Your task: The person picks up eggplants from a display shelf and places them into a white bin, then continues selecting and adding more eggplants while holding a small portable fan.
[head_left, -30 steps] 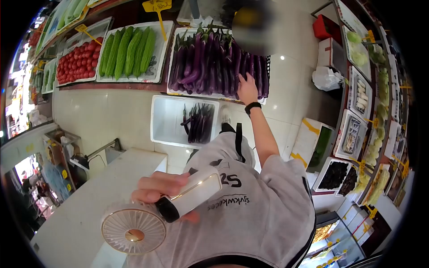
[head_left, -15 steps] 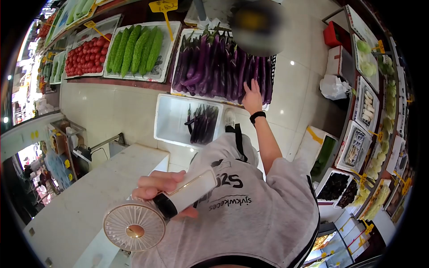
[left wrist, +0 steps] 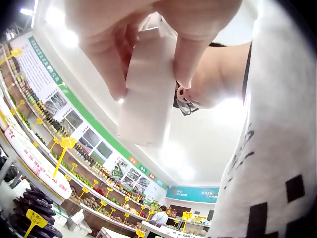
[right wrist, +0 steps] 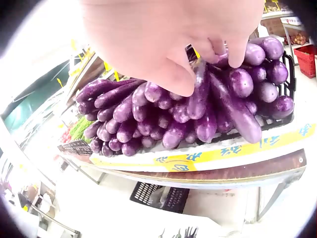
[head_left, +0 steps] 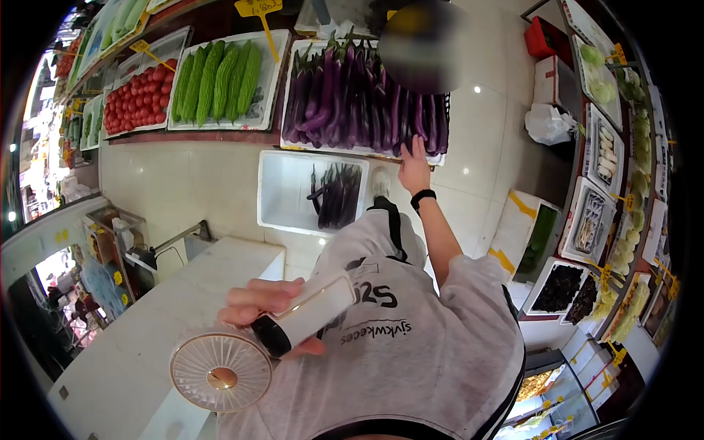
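Observation:
My left hand [head_left: 264,302] grips a white handheld fan [head_left: 315,315] in front of my chest. The fan's round clear grille [head_left: 209,389] points down to the left, past a black hinge. From the left wrist view, fingers and thumb clasp both sides of its white handle [left wrist: 147,94]. My right hand [head_left: 415,173] is at the front right of a wide row of purple eggplants [head_left: 345,110]. Up close, the thumb lies along one side of an eggplant [right wrist: 199,94] and fingers lie over the other side, pinching it. Another eggplant [right wrist: 242,119] juts out beside it.
Below the stall edge, a white foam box [head_left: 282,213] holds several darker eggplants [head_left: 339,194]. Bitter melons [head_left: 220,81] and tomatoes [head_left: 139,99] fill trays to the left. A white counter [head_left: 176,308] stands at the left, vegetable shelves [head_left: 587,213] at the right.
My right hand has drawn back a little toward me, from over the eggplants to their near ends. The left hand keeps its hold on the fan. The view has shifted slightly.

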The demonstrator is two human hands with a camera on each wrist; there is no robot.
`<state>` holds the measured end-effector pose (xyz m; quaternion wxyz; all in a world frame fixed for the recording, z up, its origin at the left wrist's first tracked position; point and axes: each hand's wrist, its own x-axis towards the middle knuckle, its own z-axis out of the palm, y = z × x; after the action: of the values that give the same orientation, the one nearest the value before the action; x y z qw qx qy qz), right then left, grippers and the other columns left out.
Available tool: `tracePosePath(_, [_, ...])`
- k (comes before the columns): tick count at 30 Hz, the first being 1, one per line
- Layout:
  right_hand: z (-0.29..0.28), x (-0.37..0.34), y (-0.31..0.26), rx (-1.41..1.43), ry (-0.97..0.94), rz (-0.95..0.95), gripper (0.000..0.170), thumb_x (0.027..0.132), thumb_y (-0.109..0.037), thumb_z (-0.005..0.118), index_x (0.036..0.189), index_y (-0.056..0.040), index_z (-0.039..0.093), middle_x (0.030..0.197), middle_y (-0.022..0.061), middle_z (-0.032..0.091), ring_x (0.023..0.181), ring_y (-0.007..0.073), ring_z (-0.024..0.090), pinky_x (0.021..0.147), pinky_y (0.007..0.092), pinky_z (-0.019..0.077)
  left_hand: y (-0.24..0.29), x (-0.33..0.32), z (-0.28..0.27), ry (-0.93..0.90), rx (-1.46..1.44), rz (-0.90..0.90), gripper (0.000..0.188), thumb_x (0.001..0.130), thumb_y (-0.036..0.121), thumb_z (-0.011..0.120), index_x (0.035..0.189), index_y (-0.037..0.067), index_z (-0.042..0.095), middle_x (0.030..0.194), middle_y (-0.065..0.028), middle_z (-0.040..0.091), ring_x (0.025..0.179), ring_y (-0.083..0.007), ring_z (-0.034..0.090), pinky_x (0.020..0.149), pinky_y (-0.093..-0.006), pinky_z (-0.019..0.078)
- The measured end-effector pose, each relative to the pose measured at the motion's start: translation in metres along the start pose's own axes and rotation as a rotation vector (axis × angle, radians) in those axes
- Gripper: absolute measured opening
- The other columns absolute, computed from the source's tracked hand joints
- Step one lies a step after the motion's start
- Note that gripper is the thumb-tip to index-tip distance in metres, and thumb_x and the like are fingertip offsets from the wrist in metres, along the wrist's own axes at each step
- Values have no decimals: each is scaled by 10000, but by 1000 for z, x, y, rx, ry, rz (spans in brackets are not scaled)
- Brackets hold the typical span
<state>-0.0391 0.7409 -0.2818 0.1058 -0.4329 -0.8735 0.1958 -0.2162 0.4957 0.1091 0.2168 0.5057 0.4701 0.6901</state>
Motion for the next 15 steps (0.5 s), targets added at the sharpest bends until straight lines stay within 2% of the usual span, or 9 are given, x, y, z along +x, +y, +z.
tracePosePath(3, [-4,15,-12,-203,41,40,625,745,-6,587,1362,-32,491,1522,267,250,1438,396,205,1134,462,275,1,-4,1,78,-1,21,940,567,115,937,1318,52,377,1068,-146,546,942,-333,643,833,-399,585])
tracePosePath(4, [1,21,-9,-248,25,12,607,810,-55,551,1407,-51,445,1546,248,213,1449,387,177,1144,495,226,2,-6,-1,75,-3,21,937,571,113,935,1320,51,376,1070,-147,544,945,-333,642,837,-400,586])
tracePosePath(7, [5,39,-12,-497,-16,-57,560,866,-110,509,1420,-65,436,1557,230,208,1455,369,175,1152,477,209,4,-9,-4,56,-16,17,927,583,105,929,1323,49,373,1079,-148,541,962,-334,637,857,-405,582])
tracePosePath(8, [7,45,-17,-680,-33,-78,492,907,-173,486,1390,-80,493,1565,195,226,1467,357,135,1145,507,202,5,-10,-5,49,-24,14,922,587,101,926,1323,49,372,1081,-148,540,969,-335,635,865,-408,580])
tracePosePath(11, [-4,41,-35,-1074,-405,-270,440,916,-225,494,1327,-87,571,1570,150,248,1476,356,86,1143,544,176,4,-11,-3,70,-73,-12,909,596,91,921,1321,47,375,1084,-148,539,1001,-334,626,882,-411,575])
tracePosePath(12, [-9,34,-39,-1124,-462,-336,415,928,-265,486,1283,-94,615,1575,121,249,1478,362,44,1148,569,126,4,-14,-4,47,-58,-21,923,613,109,916,1346,52,359,1102,-148,526,1022,-330,613,908,-421,560])
tracePosePath(14, [-7,17,-41,-1120,-520,-348,461,937,-260,456,1342,-64,551,1580,131,235,1481,348,46,1154,542,121,3,-20,-10,2,-32,-27,950,647,146,906,1396,61,327,1137,-149,501,1064,-322,588,960,-442,531])
tracePosePath(15, [-9,9,-45,-1119,-546,-356,486,941,-257,440,1372,-48,520,1582,135,228,1483,341,47,1157,528,118,4,-20,-11,-3,-22,-26,950,648,151,906,1395,55,326,1134,-151,502,1054,-322,591,947,-437,538])
